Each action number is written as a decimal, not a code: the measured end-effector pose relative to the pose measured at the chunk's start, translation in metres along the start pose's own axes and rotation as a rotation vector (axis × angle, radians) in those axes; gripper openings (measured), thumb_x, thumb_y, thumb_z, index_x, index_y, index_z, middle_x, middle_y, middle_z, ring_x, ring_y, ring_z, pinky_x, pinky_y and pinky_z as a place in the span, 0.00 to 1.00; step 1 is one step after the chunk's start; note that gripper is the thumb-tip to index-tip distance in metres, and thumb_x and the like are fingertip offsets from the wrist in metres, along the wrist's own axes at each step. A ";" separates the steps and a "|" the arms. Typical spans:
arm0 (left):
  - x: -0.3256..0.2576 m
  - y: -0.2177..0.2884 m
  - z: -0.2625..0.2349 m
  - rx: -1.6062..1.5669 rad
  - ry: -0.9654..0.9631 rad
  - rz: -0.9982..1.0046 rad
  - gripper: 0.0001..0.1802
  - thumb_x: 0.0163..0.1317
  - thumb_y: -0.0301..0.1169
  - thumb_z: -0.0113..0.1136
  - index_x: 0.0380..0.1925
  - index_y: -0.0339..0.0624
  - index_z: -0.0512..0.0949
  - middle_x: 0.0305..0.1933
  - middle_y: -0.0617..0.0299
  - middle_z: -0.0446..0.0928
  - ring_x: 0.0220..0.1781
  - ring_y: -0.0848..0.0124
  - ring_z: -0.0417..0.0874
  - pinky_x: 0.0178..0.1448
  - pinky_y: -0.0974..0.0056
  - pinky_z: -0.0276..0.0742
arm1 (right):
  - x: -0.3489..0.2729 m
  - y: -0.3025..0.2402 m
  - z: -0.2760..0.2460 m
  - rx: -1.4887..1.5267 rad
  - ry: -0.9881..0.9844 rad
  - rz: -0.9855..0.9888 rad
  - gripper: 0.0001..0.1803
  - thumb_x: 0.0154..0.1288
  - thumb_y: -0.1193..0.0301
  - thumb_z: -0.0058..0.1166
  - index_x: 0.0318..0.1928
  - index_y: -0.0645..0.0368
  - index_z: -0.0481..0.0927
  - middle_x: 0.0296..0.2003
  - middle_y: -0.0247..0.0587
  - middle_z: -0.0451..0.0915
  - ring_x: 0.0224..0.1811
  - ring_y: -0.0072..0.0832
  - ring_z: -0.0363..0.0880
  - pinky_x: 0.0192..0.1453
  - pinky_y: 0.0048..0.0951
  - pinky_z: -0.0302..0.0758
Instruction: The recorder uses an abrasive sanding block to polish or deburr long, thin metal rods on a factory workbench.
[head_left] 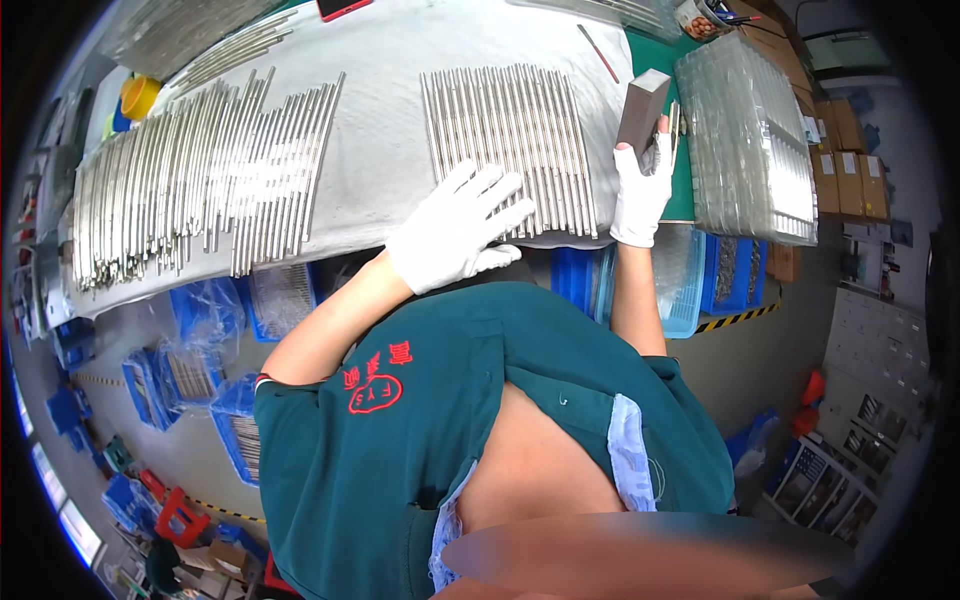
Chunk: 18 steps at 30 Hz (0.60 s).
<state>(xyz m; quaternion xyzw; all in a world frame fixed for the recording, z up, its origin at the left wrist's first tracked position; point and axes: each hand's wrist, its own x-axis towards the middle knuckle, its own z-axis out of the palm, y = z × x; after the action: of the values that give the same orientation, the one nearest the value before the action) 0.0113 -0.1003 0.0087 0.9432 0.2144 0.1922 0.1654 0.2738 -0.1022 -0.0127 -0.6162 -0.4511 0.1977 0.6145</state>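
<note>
My left hand (pixel 460 225), in a white glove, lies flat with fingers spread on the near edge of a neat row of shiny metal rods (pixel 510 135) laid side by side on a white cloth (pixel 390 120). My right hand (pixel 642 185), also gloved, grips a grey rectangular block (pixel 643 102) standing against the right end of that row. A much larger, looser spread of similar rods (pixel 190 180) covers the left part of the cloth.
A stack of clear plastic bags (pixel 750 140) lies right of the block on the green bench top (pixel 683 195). Blue bins (pixel 735 270) with bagged rods sit under the bench and on the floor at left. Cardboard boxes (pixel 845 150) stand far right. A yellow tape roll (pixel 139 96) is far left.
</note>
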 end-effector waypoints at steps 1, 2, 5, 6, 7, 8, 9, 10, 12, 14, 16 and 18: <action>0.001 -0.001 0.000 0.001 -0.001 0.002 0.34 0.56 0.46 0.64 0.61 0.41 0.72 0.66 0.43 0.68 0.66 0.47 0.68 0.71 0.45 0.59 | 0.000 0.000 0.000 0.001 0.003 -0.001 0.40 0.59 0.71 0.66 0.71 0.61 0.62 0.66 0.47 0.70 0.62 0.33 0.72 0.66 0.33 0.68; 0.002 -0.001 0.001 0.010 0.010 0.015 0.35 0.56 0.48 0.63 0.61 0.41 0.72 0.66 0.42 0.67 0.67 0.46 0.67 0.71 0.45 0.59 | 0.000 0.000 0.001 -0.015 -0.001 -0.009 0.40 0.59 0.71 0.66 0.71 0.61 0.63 0.65 0.47 0.70 0.62 0.33 0.72 0.66 0.33 0.69; 0.007 -0.001 0.003 0.035 0.004 0.026 0.37 0.57 0.52 0.62 0.62 0.42 0.71 0.66 0.42 0.67 0.67 0.45 0.67 0.72 0.44 0.58 | 0.000 -0.003 0.002 -0.028 -0.005 -0.016 0.40 0.59 0.71 0.66 0.70 0.62 0.63 0.64 0.46 0.71 0.61 0.34 0.73 0.65 0.32 0.69; 0.009 0.000 0.003 0.053 -0.010 0.020 0.38 0.57 0.53 0.61 0.63 0.42 0.71 0.67 0.41 0.67 0.67 0.44 0.66 0.72 0.44 0.57 | 0.000 -0.005 0.003 -0.022 -0.012 -0.013 0.40 0.59 0.71 0.66 0.70 0.62 0.63 0.63 0.46 0.72 0.61 0.34 0.73 0.65 0.32 0.69; 0.012 0.001 0.004 0.053 -0.011 0.020 0.38 0.57 0.53 0.61 0.63 0.42 0.71 0.67 0.41 0.67 0.67 0.44 0.66 0.72 0.44 0.57 | 0.000 -0.005 0.003 -0.021 -0.011 -0.013 0.40 0.59 0.71 0.66 0.70 0.62 0.63 0.63 0.46 0.72 0.61 0.34 0.73 0.65 0.32 0.69; 0.017 0.002 0.007 0.049 -0.024 0.034 0.38 0.57 0.54 0.61 0.63 0.42 0.71 0.67 0.41 0.67 0.68 0.44 0.66 0.72 0.44 0.57 | 0.000 -0.006 0.002 -0.024 -0.014 -0.008 0.40 0.59 0.71 0.66 0.70 0.61 0.63 0.63 0.46 0.72 0.60 0.34 0.73 0.65 0.32 0.70; 0.020 0.003 0.008 0.046 -0.037 0.047 0.39 0.57 0.55 0.61 0.63 0.43 0.70 0.67 0.41 0.66 0.68 0.44 0.66 0.72 0.44 0.56 | 0.000 -0.006 0.002 -0.027 -0.017 -0.004 0.40 0.59 0.71 0.66 0.70 0.61 0.63 0.63 0.46 0.72 0.60 0.34 0.74 0.64 0.32 0.70; 0.020 0.002 0.009 0.044 -0.038 0.049 0.39 0.57 0.55 0.61 0.63 0.43 0.70 0.67 0.41 0.66 0.68 0.44 0.66 0.72 0.44 0.56 | 0.000 -0.006 0.002 -0.028 -0.015 -0.003 0.40 0.59 0.71 0.66 0.70 0.61 0.63 0.63 0.46 0.72 0.60 0.34 0.74 0.64 0.32 0.70; 0.021 0.002 0.012 0.029 -0.037 0.057 0.40 0.56 0.55 0.61 0.64 0.45 0.70 0.67 0.42 0.66 0.68 0.45 0.65 0.73 0.43 0.55 | 0.000 -0.006 0.002 -0.042 -0.020 -0.011 0.40 0.59 0.72 0.66 0.70 0.61 0.63 0.63 0.46 0.72 0.60 0.33 0.74 0.64 0.32 0.71; 0.015 0.002 0.012 0.044 -0.043 0.045 0.39 0.56 0.55 0.61 0.64 0.46 0.70 0.67 0.44 0.67 0.68 0.45 0.65 0.72 0.42 0.55 | 0.000 -0.006 0.002 -0.034 -0.021 -0.010 0.40 0.59 0.72 0.66 0.70 0.61 0.63 0.64 0.46 0.71 0.60 0.33 0.74 0.64 0.32 0.70; 0.009 0.002 0.009 0.058 -0.049 0.031 0.39 0.56 0.55 0.61 0.64 0.47 0.70 0.67 0.45 0.67 0.69 0.46 0.65 0.72 0.41 0.55 | 0.000 -0.006 0.002 -0.027 -0.022 -0.008 0.40 0.59 0.72 0.66 0.70 0.62 0.63 0.64 0.46 0.71 0.60 0.33 0.73 0.64 0.32 0.70; 0.002 0.001 0.003 0.073 -0.055 -0.009 0.38 0.55 0.55 0.61 0.64 0.49 0.71 0.67 0.48 0.67 0.69 0.47 0.66 0.72 0.41 0.55 | 0.000 -0.005 0.002 -0.010 -0.019 -0.035 0.40 0.59 0.73 0.66 0.70 0.62 0.63 0.64 0.46 0.71 0.60 0.34 0.73 0.64 0.33 0.70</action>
<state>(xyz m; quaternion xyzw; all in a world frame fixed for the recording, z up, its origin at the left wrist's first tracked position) 0.0147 -0.1012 0.0072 0.9526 0.2210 0.1573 0.1377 0.2708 -0.1016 -0.0082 -0.6094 -0.4685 0.1905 0.6106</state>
